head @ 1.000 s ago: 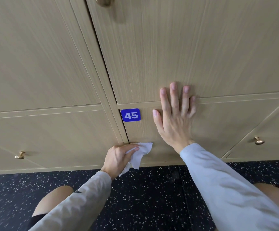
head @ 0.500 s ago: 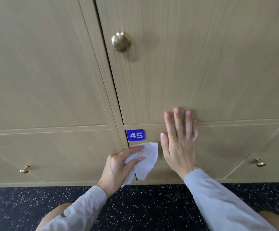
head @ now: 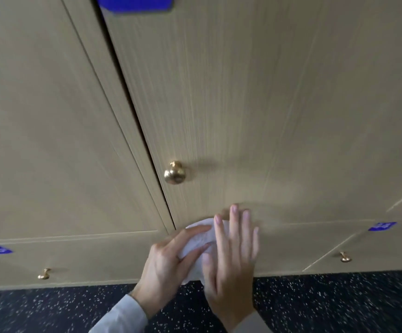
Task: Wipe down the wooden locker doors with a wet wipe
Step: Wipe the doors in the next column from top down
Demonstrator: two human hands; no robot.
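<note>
A: Where do the hands sit?

B: Low on the tall locker door, near its bottom edge. The left hand holds the wet wipe; the right hand lies just right of it, overlapping the wipe.

A: And the knob?

B: Above the hands, beside the door's left edge. A number plate sits at the top.

A: Below?

B: Lower doors, with small knobs far left and right, then the floor.

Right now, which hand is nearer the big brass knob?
Left, by a little. The left hand, holding the wipe, sits below the knob; the right hand is lower right of it.
</note>
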